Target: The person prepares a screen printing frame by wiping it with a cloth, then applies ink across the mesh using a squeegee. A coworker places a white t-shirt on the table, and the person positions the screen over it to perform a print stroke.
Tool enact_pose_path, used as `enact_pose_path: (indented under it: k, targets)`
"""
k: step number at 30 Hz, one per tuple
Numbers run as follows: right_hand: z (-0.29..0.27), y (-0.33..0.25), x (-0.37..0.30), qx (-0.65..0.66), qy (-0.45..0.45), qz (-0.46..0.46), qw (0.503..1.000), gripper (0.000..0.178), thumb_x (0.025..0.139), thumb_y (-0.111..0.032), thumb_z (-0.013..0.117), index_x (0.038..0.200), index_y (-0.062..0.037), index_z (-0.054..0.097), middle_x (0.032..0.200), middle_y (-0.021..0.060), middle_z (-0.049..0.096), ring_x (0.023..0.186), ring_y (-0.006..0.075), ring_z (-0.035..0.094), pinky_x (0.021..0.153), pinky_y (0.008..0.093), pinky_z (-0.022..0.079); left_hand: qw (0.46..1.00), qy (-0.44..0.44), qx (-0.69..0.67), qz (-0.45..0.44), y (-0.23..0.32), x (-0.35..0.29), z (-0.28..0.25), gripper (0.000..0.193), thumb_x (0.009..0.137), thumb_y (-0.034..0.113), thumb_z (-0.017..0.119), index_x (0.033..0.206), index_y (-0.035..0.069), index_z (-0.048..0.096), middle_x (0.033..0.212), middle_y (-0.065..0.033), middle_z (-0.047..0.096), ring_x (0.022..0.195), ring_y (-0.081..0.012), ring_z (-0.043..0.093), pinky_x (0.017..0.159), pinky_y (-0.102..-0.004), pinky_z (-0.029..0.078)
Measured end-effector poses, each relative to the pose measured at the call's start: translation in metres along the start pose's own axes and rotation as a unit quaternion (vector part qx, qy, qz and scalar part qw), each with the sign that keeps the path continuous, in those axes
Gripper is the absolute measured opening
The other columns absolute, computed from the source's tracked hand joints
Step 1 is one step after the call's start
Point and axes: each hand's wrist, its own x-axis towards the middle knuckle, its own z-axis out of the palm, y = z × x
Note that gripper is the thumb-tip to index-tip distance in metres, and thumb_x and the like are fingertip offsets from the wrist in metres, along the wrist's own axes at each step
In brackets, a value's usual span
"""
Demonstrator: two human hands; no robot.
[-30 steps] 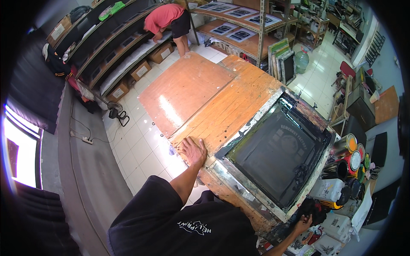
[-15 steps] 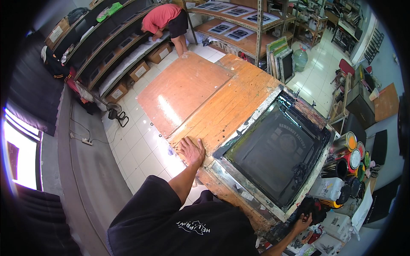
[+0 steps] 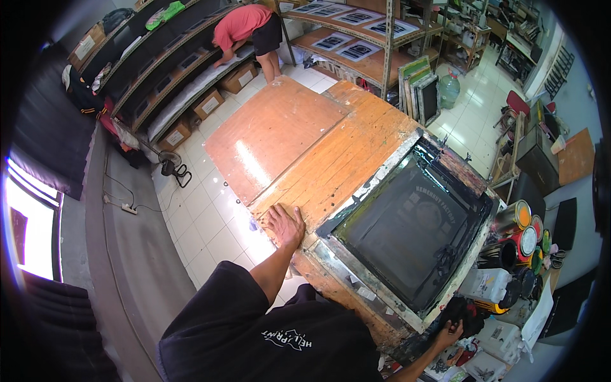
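Note:
My left hand [image 3: 284, 225] lies flat with spread fingers on the near left edge of a wooden printing table [image 3: 375, 127]. To its right a screen-printing frame [image 3: 417, 223] rests on the table, its mesh dark with black ink and a faint printed design showing through. Beyond the frame's near right corner, my right hand [image 3: 450, 332] has its fingers curled at a black, crumpled, cloth-like bundle [image 3: 468, 311]. What the fingers hold there is too dark to make out.
Ink cans [image 3: 514, 215], a white tub [image 3: 485, 282] and boxes crowd the right side. A smooth brown board [image 3: 273, 130] covers the table's left part. A co-worker in a red shirt [image 3: 245, 25] bends at the shelves behind. Several frames [image 3: 417, 92] lean near a rack of prints.
The co-worker's arm and body have shifted slightly at the shelf. Both my hands stay where they were.

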Motion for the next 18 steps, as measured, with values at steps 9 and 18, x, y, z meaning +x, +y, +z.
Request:
enact_pose_path:
  k: [9, 18]
  targets:
    - [0.0040, 0.0046, 0.0018, -0.014, 0.009, 0.015, 1.000, 0.045, 0.088, -0.003, 0.072, 0.131, -0.0023, 0.061, 0.094, 0.0022, 0.049, 0.079, 0.0143, 0.047, 0.075, 0.0298, 0.043, 1.000, 0.002, 0.004, 0.005, -0.0013, 0.0011, 0.0009, 0.072, 0.099, 0.048, 0.049, 0.144, -0.006, 0.034, 0.151, -0.0300, 0.029, 0.143, -0.0461, 0.024, 0.115, -0.0568, 0.020]
    - [0.0038, -0.0013, 0.0017, -0.014, 0.014, 0.015, 1.000, 0.045, 0.087, -0.003, 0.072, 0.131, -0.0024, 0.061, 0.093, 0.0027, 0.049, 0.078, 0.0149, 0.047, 0.075, 0.0302, 0.043, 1.000, -0.011, -0.003, 0.001, -0.0004, 0.0009, -0.0008, 0.072, 0.099, 0.049, 0.049, 0.144, -0.005, 0.034, 0.151, -0.0300, 0.029, 0.143, -0.0460, 0.023, 0.115, -0.0577, 0.019]
